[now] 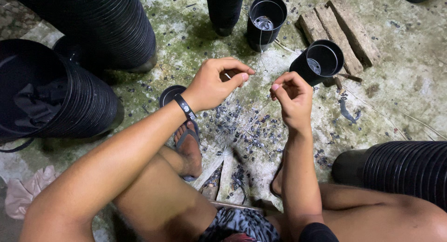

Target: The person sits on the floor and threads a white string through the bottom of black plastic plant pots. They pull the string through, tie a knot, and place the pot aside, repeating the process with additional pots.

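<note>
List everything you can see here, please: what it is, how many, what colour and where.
Upright pot: one, black, top centre, thin wires rising from it.
Tipped pot: one, black, right of centre, beside the planks.
Pot stacks: about five, black, ribbed, lying at the left, top and right edges.
Wooden planks: three, grey-brown, top right.
Thin wires: a loose bundle, pale, on the ground below both hands.
Small discs: many, dark, strewn over the concrete.
Cloth: one, pinkish, bottom left.
Sandal: one seen, dark, on a foot.
Wristband: one, black, left wrist.
Left hand: fingers pinched on a wire.
Right hand: fingers curled shut, seemingly on wire.
</note>
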